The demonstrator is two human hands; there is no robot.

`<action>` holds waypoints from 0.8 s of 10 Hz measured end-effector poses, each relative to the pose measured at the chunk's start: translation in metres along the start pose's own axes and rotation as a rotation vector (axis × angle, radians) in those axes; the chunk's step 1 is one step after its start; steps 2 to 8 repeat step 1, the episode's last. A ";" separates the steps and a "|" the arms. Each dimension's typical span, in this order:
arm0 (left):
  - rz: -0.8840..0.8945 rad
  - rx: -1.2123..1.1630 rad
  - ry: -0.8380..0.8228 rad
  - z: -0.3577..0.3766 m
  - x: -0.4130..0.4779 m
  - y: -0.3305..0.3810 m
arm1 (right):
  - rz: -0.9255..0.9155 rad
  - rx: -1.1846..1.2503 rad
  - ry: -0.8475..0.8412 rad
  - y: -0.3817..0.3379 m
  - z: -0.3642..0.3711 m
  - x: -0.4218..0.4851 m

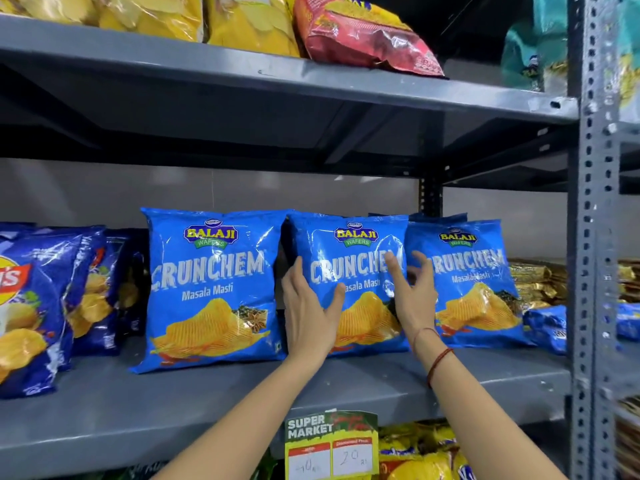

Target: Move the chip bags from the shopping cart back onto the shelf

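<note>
Three blue Crunchem chip bags stand upright in a row on the grey middle shelf (173, 403): a left bag (207, 271), a middle bag (349, 244) and a right bag (478, 289). My left hand (308, 313) grips the middle bag's lower left side, fingers around the edge and thumb on the front. My right hand (415, 299) hovers at that bag's right edge with fingers spread; one fingertip lies against the front. The shopping cart is out of view.
Dark blue Lay's bags (31, 306) crowd the shelf's left end. Gold packs (533, 282) and a small blue bag (545, 327) lie at the right, by the perforated steel post (592, 237). The upper shelf (311, 88) carries yellow bags and a red bag (363, 36). A price tag (330, 445) hangs below.
</note>
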State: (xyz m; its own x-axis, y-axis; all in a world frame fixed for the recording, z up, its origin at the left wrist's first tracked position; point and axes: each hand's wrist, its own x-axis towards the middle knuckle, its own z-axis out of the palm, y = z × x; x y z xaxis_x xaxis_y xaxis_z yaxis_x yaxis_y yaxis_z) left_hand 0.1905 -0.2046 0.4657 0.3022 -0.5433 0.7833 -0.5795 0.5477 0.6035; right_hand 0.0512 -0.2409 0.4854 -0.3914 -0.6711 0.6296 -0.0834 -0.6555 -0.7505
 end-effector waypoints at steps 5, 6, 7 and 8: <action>0.191 0.104 0.040 -0.011 -0.002 0.006 | -0.097 0.020 0.114 -0.036 -0.017 -0.001; 0.191 0.104 0.040 -0.011 -0.002 0.006 | -0.097 0.020 0.114 -0.036 -0.017 -0.001; 0.191 0.104 0.040 -0.011 -0.002 0.006 | -0.097 0.020 0.114 -0.036 -0.017 -0.001; 0.191 0.104 0.040 -0.011 -0.002 0.006 | -0.097 0.020 0.114 -0.036 -0.017 -0.001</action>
